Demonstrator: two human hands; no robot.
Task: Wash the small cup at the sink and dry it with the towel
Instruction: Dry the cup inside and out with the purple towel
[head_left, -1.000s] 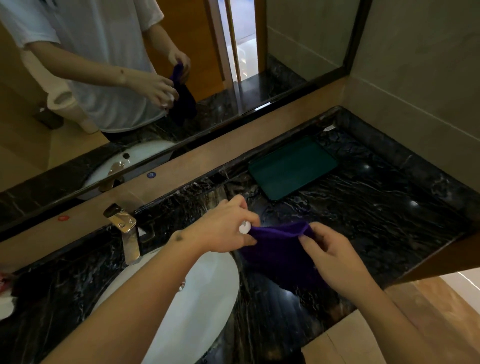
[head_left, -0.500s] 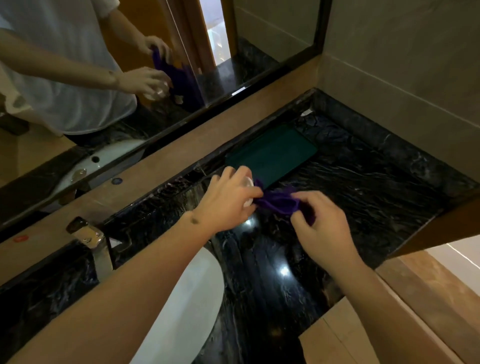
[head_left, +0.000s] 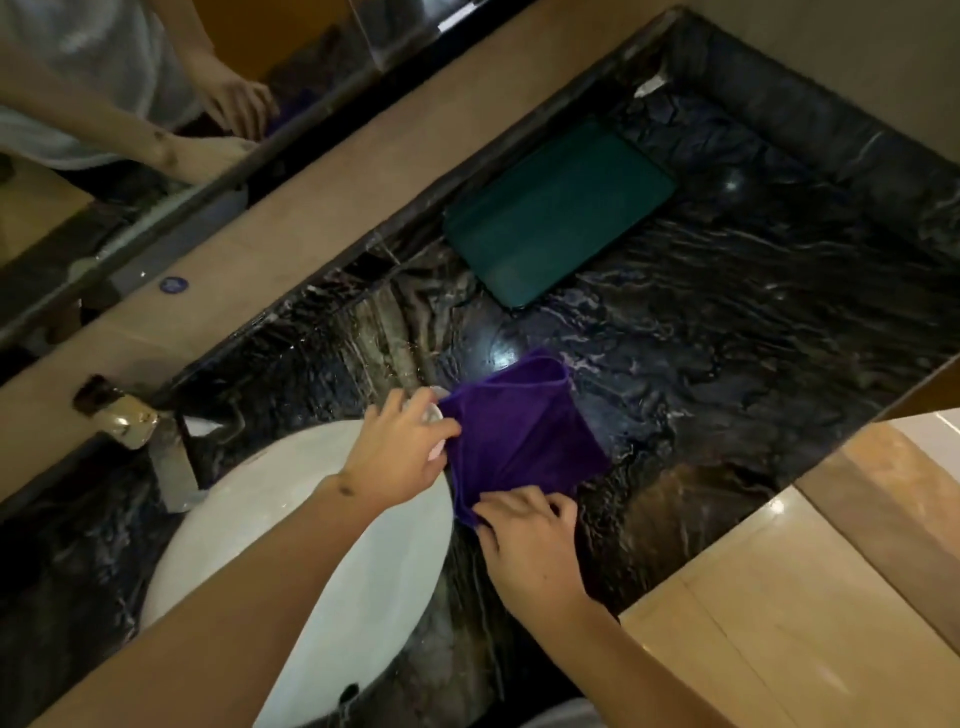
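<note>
My left hand (head_left: 400, 452) is closed around the small white cup (head_left: 434, 414), of which only a sliver shows between the fingers, right at the sink's right rim. A purple towel (head_left: 519, 441) is spread open against the cup, over the black marble counter. My right hand (head_left: 524, 530) pinches the towel's near corner. The white oval sink (head_left: 311, 545) lies below my left forearm.
A gold faucet (head_left: 130, 421) stands at the sink's back left. A dark green tray (head_left: 556, 213) lies at the back of the black marble counter (head_left: 753, 332). A mirror (head_left: 156, 104) runs along the wall. The counter's front edge drops to a tan floor (head_left: 805, 597) on the right.
The towel, bunched against the cup half a second ago, now hangs spread open. Both hands have come back toward the sink's rim, and my right hand has dropped to the towel's near corner.
</note>
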